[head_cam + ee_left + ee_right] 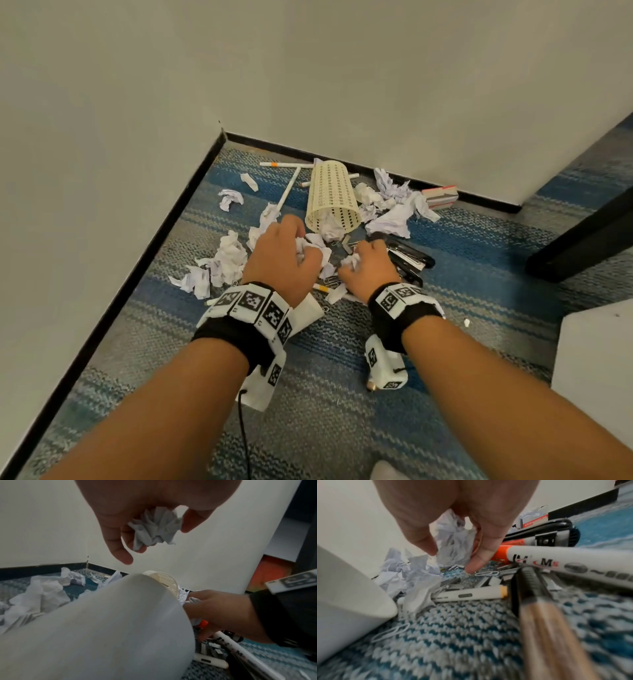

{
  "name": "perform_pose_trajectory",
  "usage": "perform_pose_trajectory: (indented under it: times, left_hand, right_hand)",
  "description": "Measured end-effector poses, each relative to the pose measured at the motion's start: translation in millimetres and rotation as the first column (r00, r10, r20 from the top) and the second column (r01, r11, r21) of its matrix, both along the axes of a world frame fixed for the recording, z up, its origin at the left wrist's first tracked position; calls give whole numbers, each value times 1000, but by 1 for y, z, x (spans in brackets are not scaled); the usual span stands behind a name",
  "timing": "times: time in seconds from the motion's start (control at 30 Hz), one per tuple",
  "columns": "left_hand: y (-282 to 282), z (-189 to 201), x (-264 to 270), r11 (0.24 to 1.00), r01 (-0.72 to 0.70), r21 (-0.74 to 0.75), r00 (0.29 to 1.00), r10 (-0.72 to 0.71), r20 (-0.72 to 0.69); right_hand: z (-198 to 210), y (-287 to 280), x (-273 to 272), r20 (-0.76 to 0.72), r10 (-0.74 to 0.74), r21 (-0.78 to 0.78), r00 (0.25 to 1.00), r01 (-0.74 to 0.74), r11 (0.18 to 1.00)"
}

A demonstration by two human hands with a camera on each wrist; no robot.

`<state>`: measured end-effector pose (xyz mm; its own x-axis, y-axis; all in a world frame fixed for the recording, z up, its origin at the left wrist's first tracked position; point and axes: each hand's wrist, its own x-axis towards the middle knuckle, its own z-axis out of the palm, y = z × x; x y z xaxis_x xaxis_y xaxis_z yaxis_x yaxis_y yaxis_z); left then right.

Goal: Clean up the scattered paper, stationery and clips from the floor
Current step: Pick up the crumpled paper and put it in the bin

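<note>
My left hand point(291, 251) grips a crumpled paper ball point(155, 526) just above the carpet, in front of a tipped cream mesh basket point(334, 195). To its right my right hand point(363, 263) holds another crumpled paper ball point(453, 540) close to the floor. Below it lie paper clips point(486, 573), staple strips and white markers point(471, 595). More crumpled paper point(227, 255) is scattered on the left and behind the basket point(394, 198). A black stapler point(411, 257) lies right of my right hand.
Walls meet in a corner behind the mess, with a black skirting point(342, 154). A red and white box point(442, 197) lies against the wall. Dark furniture point(582, 236) stands on the right and a white surface point(596, 353) at the lower right. A brush handle point(544, 628) lies close by.
</note>
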<state>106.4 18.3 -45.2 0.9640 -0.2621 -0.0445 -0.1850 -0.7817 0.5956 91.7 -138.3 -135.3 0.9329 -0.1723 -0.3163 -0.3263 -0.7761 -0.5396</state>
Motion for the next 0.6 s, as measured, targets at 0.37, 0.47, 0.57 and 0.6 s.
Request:
perform_pose_trajectory:
  times: [0.37,0.47,0.57,0.6]
  left_hand:
    - [-10,-13,-18,946,206,251,979,-197,-59]
    - [-8,-7,-23,952,232,200,972,-224,-63]
    - [-7,0,-29,939,272,209,959,-283,28]
    - [-8,6,-31,940,268,213,956,-287,66]
  right_hand:
    - [-4,21,-36,-211,354,-318,911,-407,856]
    - [0,18,-39,-107,309,-316,945,-327,891]
    - [19,7,-52,115,181,-188,977,-158,969]
    - [30,2,-59,170,132,-130,977,-110,985]
